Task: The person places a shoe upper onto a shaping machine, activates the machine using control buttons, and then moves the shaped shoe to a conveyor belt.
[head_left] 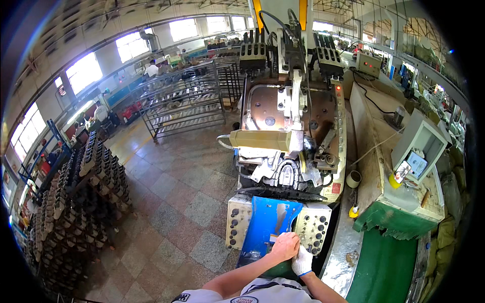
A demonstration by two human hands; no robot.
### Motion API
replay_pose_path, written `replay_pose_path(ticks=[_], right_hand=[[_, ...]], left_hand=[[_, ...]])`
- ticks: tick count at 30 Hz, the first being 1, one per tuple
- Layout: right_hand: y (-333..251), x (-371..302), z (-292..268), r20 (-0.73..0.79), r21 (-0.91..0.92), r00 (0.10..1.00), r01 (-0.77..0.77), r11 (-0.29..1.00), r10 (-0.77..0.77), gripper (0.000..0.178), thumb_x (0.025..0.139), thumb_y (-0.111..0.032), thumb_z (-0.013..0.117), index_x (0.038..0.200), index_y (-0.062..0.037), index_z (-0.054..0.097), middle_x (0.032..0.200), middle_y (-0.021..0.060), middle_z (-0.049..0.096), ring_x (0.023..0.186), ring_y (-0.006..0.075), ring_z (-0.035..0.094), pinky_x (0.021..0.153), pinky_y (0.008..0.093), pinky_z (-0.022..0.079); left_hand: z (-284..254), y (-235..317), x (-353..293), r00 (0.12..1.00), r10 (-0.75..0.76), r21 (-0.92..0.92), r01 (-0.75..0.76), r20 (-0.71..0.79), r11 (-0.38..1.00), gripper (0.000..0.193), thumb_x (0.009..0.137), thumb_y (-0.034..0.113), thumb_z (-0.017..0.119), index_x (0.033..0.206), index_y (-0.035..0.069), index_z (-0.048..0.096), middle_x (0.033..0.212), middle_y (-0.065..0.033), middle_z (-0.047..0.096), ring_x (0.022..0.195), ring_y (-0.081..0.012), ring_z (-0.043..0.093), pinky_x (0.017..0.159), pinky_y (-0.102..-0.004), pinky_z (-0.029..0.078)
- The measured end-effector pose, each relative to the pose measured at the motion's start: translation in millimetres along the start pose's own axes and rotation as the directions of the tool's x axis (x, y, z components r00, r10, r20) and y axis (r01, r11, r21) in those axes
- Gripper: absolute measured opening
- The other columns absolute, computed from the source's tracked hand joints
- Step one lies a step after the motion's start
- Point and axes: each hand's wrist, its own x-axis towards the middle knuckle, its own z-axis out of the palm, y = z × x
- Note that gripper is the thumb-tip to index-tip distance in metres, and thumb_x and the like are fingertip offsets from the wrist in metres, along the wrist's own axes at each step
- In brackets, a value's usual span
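My left hand [286,246], bare, is closed with its fingers curled in, over the blue panel [275,209] at the front of the machine. My right hand [302,261] wears a white knit glove and is closed too, right up against the left one. Whatever lies between the fingers is hidden. A small orange and white patch [273,238] shows on the panel by my left fingers. Control boxes with black knobs [312,230] flank the panel. Beyond it stands the machine's metal mould [289,174], under a tan horizontal block [260,139].
On the right, a wooden bench [376,146] holds an open grey box [422,144]; a cup [353,179] sits beside it. A green conveyor belt [384,267] runs below. Racks of shoe-like parts [86,197] stand left, a metal rack [184,103] further back. People work far left.
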Motion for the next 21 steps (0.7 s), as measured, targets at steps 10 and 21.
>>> replay_pose_path(ticks=[10, 21], right_hand=[[-6, -1, 2, -0.009, 0.032, 1.000, 0.000, 0.999, 0.000, 0.017, 0.091, -0.016, 0.062, 0.102, -0.0038, 0.063, 0.088, 0.0230, 0.066, 0.081, 0.0452, 0.066, 0.068, 0.0498, 0.053], [-4, 0, 1, 0.059, -0.035, 0.996, -0.066, 0.997, 0.068, 0.024, 0.096, -0.022, 0.054, 0.113, -0.0063, 0.063, 0.100, 0.0220, 0.069, 0.086, 0.0432, 0.068, 0.073, 0.0506, 0.055]], left_hand=[[-4, 0, -4, 0.999, -0.005, -0.030, 0.004, -0.036, 1.000, 0.008, 0.087, 0.015, 0.066, 0.085, 0.007, 0.069, 0.092, -0.0089, 0.068, 0.093, -0.0287, 0.066, 0.081, -0.0424, 0.050], [4, -6, -2, 0.996, -0.045, -0.047, 0.042, -0.081, 0.998, 0.009, 0.087, 0.016, 0.068, 0.087, 0.007, 0.070, 0.093, -0.0101, 0.071, 0.085, -0.0329, 0.066, 0.078, -0.0457, 0.052]])
